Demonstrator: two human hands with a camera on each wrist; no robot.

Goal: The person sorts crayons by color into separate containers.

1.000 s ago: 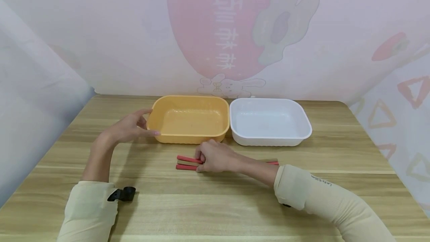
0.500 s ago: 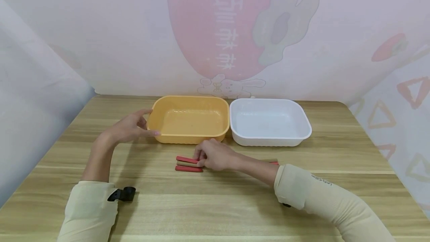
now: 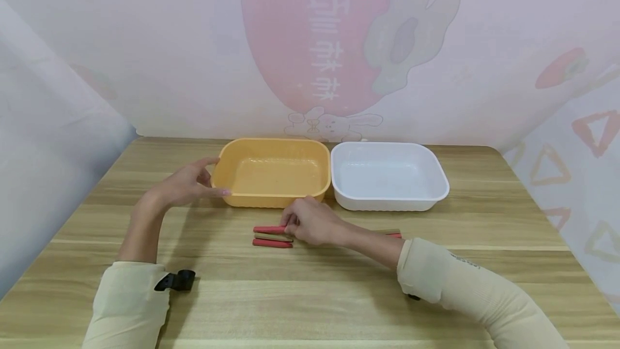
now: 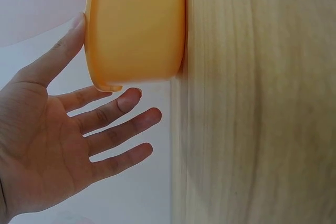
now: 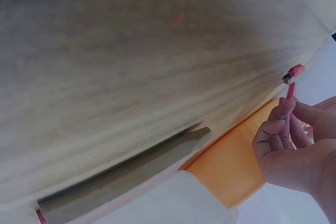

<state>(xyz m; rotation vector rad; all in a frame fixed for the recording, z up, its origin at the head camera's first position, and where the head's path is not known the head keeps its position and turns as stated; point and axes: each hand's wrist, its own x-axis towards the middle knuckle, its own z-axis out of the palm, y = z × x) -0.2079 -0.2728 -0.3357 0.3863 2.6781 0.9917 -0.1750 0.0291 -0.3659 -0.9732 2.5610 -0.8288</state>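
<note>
My right hand (image 3: 312,222) pinches the right end of a slim red stick (image 3: 268,229) between thumb and fingertips. Just in front of that stick, a brown stick (image 3: 273,237) and a second red stick (image 3: 271,243) lie side by side on the table. At the left end of the yellow basin (image 3: 271,200), my left hand (image 3: 186,183) has its thumb and index finger at the rim. Its other fingers (image 4: 123,129) stretch out straight in the left wrist view. A thick brown stick (image 5: 126,174) with a tapered end shows close up in the right wrist view.
A white basin (image 3: 389,204) stands right beside the yellow one, near the back wall. More sticks, one brown (image 3: 387,231) and one red (image 3: 394,236), lie on the wooden table (image 3: 290,306), partly hidden behind my right forearm.
My right hand has shifted slightly up and back from the left group. The rear red stick is now pinched at its end, and the other two are uncovered. My left hand stays put.
</note>
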